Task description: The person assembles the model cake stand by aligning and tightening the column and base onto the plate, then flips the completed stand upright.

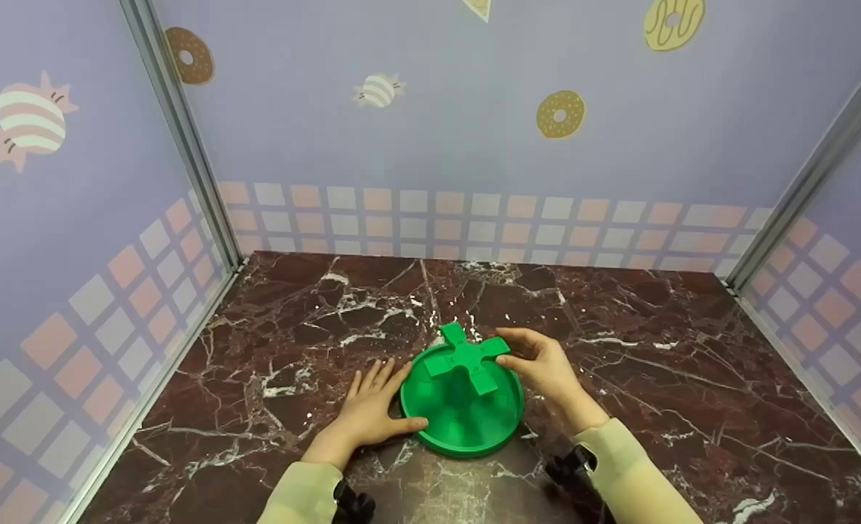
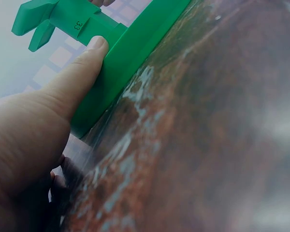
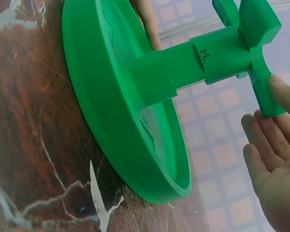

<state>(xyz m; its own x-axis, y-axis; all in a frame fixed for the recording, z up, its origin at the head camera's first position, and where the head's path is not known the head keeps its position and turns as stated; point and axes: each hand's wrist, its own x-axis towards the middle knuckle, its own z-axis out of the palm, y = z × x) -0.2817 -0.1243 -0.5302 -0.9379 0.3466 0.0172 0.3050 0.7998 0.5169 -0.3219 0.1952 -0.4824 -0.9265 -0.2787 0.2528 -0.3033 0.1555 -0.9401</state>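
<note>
A round green plastic dish (image 1: 466,448) with a raised rim rests on the tabletop. From its middle rises a square stepped green post (image 3: 183,62), marked 34 in the right wrist view and 33 in the left wrist view. On top of the post sits a green four-armed cross piece (image 1: 466,358). My left hand (image 1: 368,413) lies beside the dish with fingers spread and straight, its thumb (image 2: 89,60) resting over the rim. My right hand (image 1: 546,370) pinches the right arm of the cross between thumb and fingers.
The dark red marbled tabletop (image 1: 663,393) runs back to a lilac wall (image 1: 474,145) with printed sweets and checks. Side walls stand to left and right, with metal posts (image 1: 190,138) in the corners. Small white specks lie behind the dish.
</note>
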